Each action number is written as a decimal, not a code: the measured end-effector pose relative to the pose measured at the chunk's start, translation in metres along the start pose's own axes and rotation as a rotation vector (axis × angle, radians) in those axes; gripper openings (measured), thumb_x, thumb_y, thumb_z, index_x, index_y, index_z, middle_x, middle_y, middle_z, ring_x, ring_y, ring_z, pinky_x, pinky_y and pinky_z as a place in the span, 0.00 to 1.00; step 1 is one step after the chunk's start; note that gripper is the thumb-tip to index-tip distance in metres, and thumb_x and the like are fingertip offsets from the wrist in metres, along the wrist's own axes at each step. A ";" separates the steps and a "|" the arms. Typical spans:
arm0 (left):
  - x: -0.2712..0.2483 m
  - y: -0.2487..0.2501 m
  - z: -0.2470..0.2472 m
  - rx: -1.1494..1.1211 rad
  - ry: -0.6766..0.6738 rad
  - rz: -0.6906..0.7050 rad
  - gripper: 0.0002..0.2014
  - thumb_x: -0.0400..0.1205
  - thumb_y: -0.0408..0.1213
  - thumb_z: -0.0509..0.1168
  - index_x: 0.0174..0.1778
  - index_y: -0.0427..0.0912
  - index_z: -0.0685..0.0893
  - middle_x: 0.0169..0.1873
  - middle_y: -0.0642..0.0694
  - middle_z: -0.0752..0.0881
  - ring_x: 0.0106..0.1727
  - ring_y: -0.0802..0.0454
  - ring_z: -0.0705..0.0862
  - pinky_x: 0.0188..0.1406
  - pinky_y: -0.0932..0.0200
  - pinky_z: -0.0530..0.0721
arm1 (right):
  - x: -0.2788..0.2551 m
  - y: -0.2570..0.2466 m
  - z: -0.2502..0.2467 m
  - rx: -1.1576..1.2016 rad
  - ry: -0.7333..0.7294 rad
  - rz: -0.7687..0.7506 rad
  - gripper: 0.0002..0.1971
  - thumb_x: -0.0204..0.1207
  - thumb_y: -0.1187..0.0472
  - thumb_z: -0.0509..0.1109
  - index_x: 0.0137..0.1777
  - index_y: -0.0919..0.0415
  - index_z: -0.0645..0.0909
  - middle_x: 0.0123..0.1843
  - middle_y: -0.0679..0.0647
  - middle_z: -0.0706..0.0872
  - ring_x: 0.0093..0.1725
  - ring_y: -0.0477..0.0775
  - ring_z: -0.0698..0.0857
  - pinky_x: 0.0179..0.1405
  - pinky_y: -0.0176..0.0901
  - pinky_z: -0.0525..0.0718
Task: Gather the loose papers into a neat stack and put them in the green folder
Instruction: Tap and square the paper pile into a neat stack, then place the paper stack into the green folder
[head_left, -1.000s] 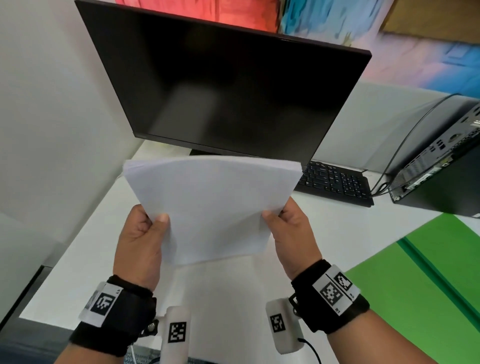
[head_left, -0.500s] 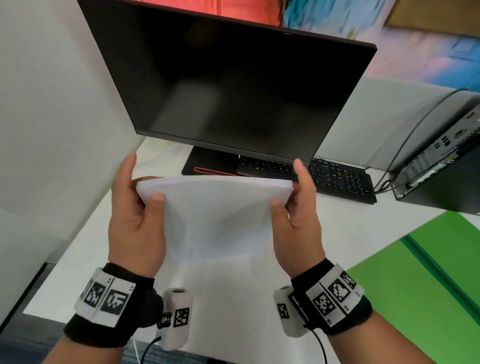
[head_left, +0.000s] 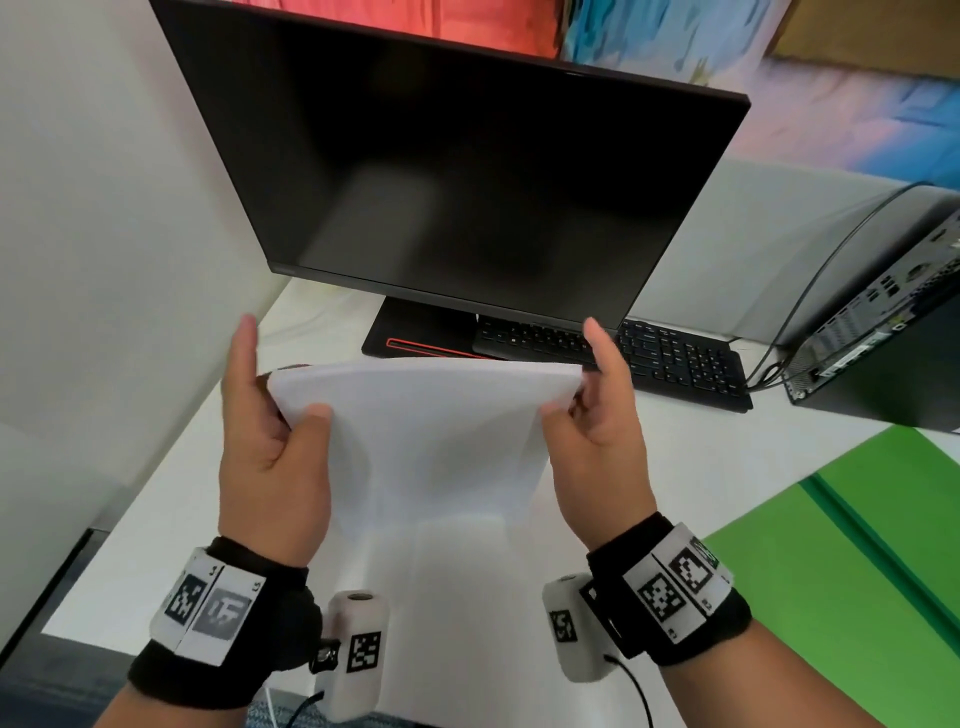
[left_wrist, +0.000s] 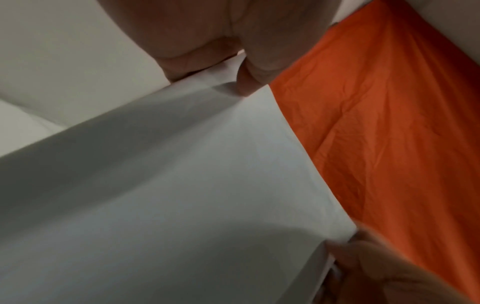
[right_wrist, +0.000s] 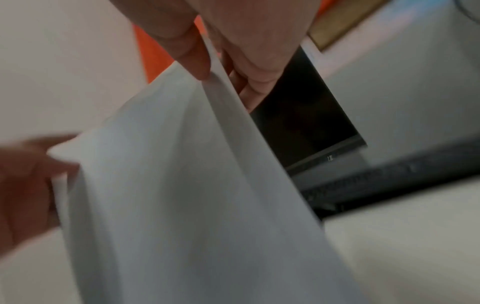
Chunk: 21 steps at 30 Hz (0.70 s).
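A stack of white papers stands on its lower edge on the white desk, bowed toward me. My left hand pinches its left side, thumb in front, index finger raised straight. My right hand pinches the right side the same way. The left wrist view shows the papers under my left thumb. In the right wrist view the sheets sit between thumb and fingers. The green folder lies open on the desk at the right.
A dark monitor stands just behind the papers, with a black keyboard under its right edge. A computer case with cables sits at the far right. A white wall closes the left side.
The stack has dropped from chest height onto the desk, and both hands slid up to its top corners. Both index fingers now stick up straight.
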<state>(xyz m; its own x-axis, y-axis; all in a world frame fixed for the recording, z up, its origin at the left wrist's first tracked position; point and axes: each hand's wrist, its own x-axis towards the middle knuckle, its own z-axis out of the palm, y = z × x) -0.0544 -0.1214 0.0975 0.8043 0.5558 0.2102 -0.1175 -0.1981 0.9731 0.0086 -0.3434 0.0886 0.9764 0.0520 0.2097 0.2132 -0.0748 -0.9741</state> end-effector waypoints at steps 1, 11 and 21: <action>-0.001 0.000 0.002 -0.106 0.016 -0.074 0.37 0.82 0.24 0.59 0.82 0.65 0.65 0.65 0.52 0.85 0.63 0.67 0.85 0.64 0.67 0.81 | 0.001 0.004 0.001 0.133 -0.002 0.108 0.34 0.78 0.78 0.61 0.77 0.43 0.72 0.46 0.59 0.83 0.43 0.51 0.79 0.48 0.41 0.79; -0.003 -0.012 0.013 -0.213 0.127 -0.350 0.19 0.79 0.22 0.58 0.38 0.49 0.88 0.31 0.62 0.88 0.34 0.67 0.85 0.32 0.76 0.80 | -0.002 0.015 0.009 0.327 -0.036 0.367 0.22 0.77 0.81 0.55 0.55 0.61 0.86 0.42 0.47 0.93 0.42 0.43 0.89 0.39 0.33 0.85; -0.011 -0.024 0.022 -0.181 0.087 -0.398 0.17 0.79 0.19 0.57 0.45 0.41 0.88 0.35 0.53 0.89 0.35 0.63 0.86 0.30 0.75 0.82 | -0.008 0.034 0.008 0.237 -0.010 0.480 0.22 0.75 0.80 0.56 0.54 0.61 0.86 0.44 0.53 0.92 0.44 0.49 0.89 0.41 0.38 0.87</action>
<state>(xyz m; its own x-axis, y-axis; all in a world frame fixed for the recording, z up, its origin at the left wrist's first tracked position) -0.0477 -0.1402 0.0703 0.7565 0.6274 -0.1843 0.0851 0.1851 0.9790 0.0081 -0.3384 0.0530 0.9617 0.0764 -0.2633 -0.2716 0.1345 -0.9529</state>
